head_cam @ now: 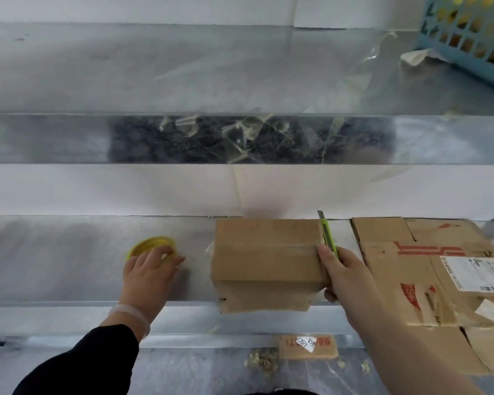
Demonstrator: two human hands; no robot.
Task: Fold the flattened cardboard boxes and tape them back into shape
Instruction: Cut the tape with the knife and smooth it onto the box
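The left hand [150, 270] is stretched forward from a black sleeve [83, 363], palm down. Its fingers are spread and laid on a yellow tape roll [151, 246]. A pale band [131, 315] is worn at the wrist. The right hand [340, 276] is curled round a green cutter [329, 238], whose blade is pointed away beyond the fingertips. The right forearm is bare.

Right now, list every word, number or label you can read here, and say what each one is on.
"539" and something like "83A", handwritten: white slip on the small cardboard piece.
Red print beneath that slip: half covered, unreadable.
Red lettering on the flattened box: blurred, unreadable.
Shipping label with barcode on it: too small.
Folded box: none visible.
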